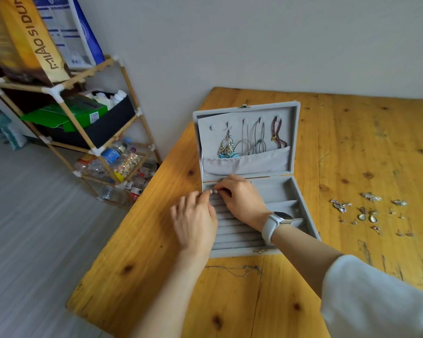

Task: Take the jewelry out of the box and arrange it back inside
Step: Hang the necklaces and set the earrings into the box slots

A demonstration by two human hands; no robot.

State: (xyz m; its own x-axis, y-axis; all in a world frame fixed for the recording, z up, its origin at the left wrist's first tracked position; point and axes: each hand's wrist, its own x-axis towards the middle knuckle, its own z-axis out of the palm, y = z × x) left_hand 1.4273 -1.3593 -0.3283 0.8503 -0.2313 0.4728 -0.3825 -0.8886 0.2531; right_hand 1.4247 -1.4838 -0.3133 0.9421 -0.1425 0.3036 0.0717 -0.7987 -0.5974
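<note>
Over ridged grey velvet box (279, 189), both hands' (195, 220) fingertips.

Home room: knotty pine tabletop (352, 132) against plain wall, bamboo shelf rack (66, 113) crowded with water bottles (112, 154), boxes, household packaging.

The jewelry box (247, 147) is covered and lined in matt grey velvety cloth, with small shiny metal clasps (244, 106). The table (352, 142) is knotty, yellowish varnished wood, scuffed in places. Loose earrings (366, 211) on it glint like metal. A smooth white watch strap (269, 228) looks rubbery.
</note>
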